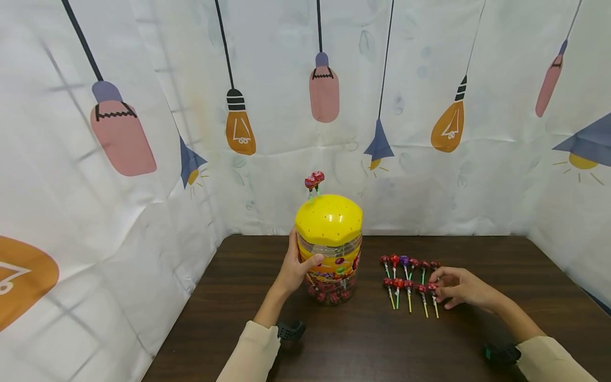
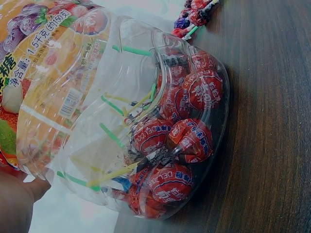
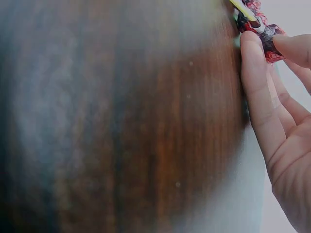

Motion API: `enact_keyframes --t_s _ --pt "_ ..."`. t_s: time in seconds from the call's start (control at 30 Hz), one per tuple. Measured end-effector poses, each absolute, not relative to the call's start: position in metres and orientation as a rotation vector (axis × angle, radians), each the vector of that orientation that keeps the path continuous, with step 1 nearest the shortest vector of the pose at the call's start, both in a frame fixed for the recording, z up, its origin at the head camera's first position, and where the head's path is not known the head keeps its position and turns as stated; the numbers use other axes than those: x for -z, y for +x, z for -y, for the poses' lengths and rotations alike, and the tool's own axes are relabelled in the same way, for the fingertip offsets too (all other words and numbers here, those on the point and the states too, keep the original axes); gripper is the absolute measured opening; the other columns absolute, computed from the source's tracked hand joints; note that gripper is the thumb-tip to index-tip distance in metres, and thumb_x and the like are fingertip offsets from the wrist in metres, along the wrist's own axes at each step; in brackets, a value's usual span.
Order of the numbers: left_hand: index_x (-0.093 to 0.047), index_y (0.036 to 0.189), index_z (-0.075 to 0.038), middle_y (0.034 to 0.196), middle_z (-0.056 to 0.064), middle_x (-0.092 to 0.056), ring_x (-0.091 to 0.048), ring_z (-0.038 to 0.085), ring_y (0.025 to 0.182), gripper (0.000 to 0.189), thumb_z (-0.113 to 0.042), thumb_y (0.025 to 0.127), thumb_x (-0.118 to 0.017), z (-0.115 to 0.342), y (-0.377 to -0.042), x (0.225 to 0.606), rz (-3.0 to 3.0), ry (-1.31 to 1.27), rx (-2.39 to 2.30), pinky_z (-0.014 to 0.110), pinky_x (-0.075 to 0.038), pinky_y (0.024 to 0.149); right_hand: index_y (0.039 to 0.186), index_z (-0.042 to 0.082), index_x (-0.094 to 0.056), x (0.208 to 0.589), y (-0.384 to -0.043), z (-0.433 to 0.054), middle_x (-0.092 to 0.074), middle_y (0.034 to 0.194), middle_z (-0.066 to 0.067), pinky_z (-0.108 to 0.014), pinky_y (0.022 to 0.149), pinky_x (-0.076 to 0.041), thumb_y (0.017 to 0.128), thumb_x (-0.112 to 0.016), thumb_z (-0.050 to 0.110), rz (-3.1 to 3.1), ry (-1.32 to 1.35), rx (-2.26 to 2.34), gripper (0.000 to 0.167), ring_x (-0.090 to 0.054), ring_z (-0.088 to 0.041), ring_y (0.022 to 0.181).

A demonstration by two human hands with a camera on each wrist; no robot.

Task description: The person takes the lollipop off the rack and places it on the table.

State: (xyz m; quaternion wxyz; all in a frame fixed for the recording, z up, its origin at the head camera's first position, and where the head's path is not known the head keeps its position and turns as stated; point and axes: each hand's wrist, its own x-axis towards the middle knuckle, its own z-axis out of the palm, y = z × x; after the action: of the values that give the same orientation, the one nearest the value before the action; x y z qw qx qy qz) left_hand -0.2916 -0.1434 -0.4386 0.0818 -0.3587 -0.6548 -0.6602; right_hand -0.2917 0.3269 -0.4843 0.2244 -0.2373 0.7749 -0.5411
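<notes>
My left hand (image 1: 297,265) grips the side of a clear plastic candy jar (image 1: 334,260), its thumb across the front label. The jar has a domed yellow lid (image 1: 329,217) dotted with small holes; two red-wrapped lollipops (image 1: 313,180) stand upright in it by their sticks. Through the clear wall, the left wrist view shows red-wrapped lollipops (image 2: 170,182) heaped at the bottom. To the right, my right hand (image 1: 460,289) pinches the wrapped head of a lollipop (image 1: 433,289) at the near row's right end. That lollipop's head (image 3: 268,41) lies between thumb and finger in the right wrist view.
Two rows of lollipops lie on the dark wooden table (image 1: 358,345) right of the jar, among them a purple one (image 1: 404,260) in the far row. Behind the table hangs a white curtain (image 1: 281,180) printed with lamps.
</notes>
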Motion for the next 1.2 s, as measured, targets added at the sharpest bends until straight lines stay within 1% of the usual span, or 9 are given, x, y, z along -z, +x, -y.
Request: enact_keyframes --t_s 0.23,0.43,0.7,0.9,1.07,1.2 --pt "-0.002 0.163 -0.03 0.143 0.007 -0.046 -0.059 0.018 0.122 0.093 -0.031 0.098 -0.069 0.143 -0.293 0.439 1.954 -1.074 1.971 0.034 -0.053 0.103 0.126 -0.006 -0.052 0.481 -0.292 -0.326 -0.068 0.103 -0.014 -0.049 0.07 -0.063 0.104 -0.058 0.011 -2.181 -0.655 1.455 0.029 -0.072 -0.028 0.087" --pt "-0.002 0.163 -0.03 0.143 0.007 -0.046 -0.058 0.017 0.122 0.092 -0.031 0.099 -0.069 0.144 -0.293 0.44 1.948 -1.078 1.969 0.033 -0.053 0.103 0.123 -0.004 -0.054 0.479 -0.293 -0.322 -0.068 0.102 -0.017 -0.046 0.066 -0.063 0.104 -0.059 0.013 -2.244 -0.648 1.412 0.027 -0.072 -0.026 0.083" --pt "-0.002 0.163 -0.031 0.144 0.008 -0.045 -0.058 0.019 0.123 0.093 -0.032 0.099 -0.069 0.144 -0.294 0.441 1.954 -1.076 1.963 0.034 -0.053 0.103 0.118 -0.004 -0.057 0.477 -0.292 -0.318 -0.062 0.098 -0.017 -0.042 0.061 -0.061 0.103 -0.061 0.011 -2.325 -0.689 1.357 0.022 -0.068 -0.022 0.076" --pt "-0.003 0.163 -0.031 0.144 0.009 -0.046 -0.058 0.018 0.123 0.093 -0.031 0.098 -0.069 0.144 -0.296 0.443 1.962 -1.068 1.962 0.035 -0.053 0.103 0.115 -0.002 -0.057 0.475 -0.29 -0.314 -0.061 0.097 -0.015 -0.04 0.059 -0.061 0.102 -0.062 0.013 -2.366 -0.653 1.303 0.021 -0.066 -0.022 0.074" --pt "-0.003 0.163 -0.03 0.145 0.01 -0.044 -0.058 0.018 0.124 0.092 -0.031 0.099 -0.069 0.145 -0.295 0.443 1.969 -1.062 1.95 0.035 -0.052 0.103 0.119 -0.003 -0.055 0.459 -0.285 -0.312 -0.061 0.095 -0.015 -0.04 0.059 -0.06 0.103 -0.062 0.015 -2.431 -0.609 1.26 0.025 -0.064 -0.021 0.072" --pt "-0.002 0.163 -0.031 0.147 0.009 -0.043 -0.057 0.019 0.125 0.093 -0.034 0.098 -0.069 0.145 -0.294 0.443 1.98 -1.05 1.951 0.034 -0.052 0.104 0.119 -0.003 -0.055 0.437 -0.282 -0.306 -0.061 0.09 -0.015 -0.041 0.059 -0.06 0.104 -0.06 0.019 -2.508 -0.659 1.262 0.027 -0.063 -0.021 0.068"
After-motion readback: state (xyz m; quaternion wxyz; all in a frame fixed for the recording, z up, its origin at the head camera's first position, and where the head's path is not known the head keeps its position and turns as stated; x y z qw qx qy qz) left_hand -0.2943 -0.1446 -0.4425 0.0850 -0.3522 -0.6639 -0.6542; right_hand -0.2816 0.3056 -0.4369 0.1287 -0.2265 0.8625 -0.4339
